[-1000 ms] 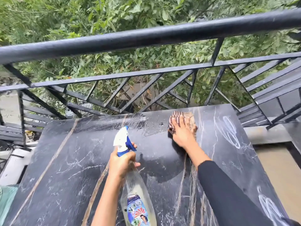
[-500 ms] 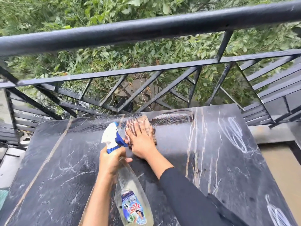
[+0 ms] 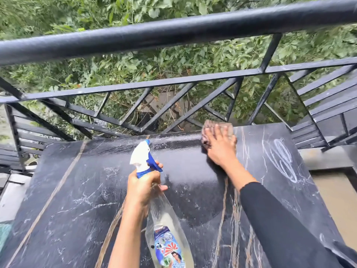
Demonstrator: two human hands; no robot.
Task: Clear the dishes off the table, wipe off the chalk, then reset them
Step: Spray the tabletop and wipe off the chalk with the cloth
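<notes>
A cloth [image 3: 217, 126] is pressed flat by the open right hand [image 3: 220, 147] at the far edge of the wet black table [image 3: 77, 190], beside the railing [image 3: 173, 31], while a spray bottle [image 3: 166, 225] is gripped by the left hand [image 3: 143, 188].

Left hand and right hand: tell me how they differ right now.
The left hand is closed around the spray bottle, held above the table; the right hand lies flat, pressing a cloth at the table's far edge. The left forearm is bare; the right wears a black sleeve. Both work over the same dark tabletop.
</notes>
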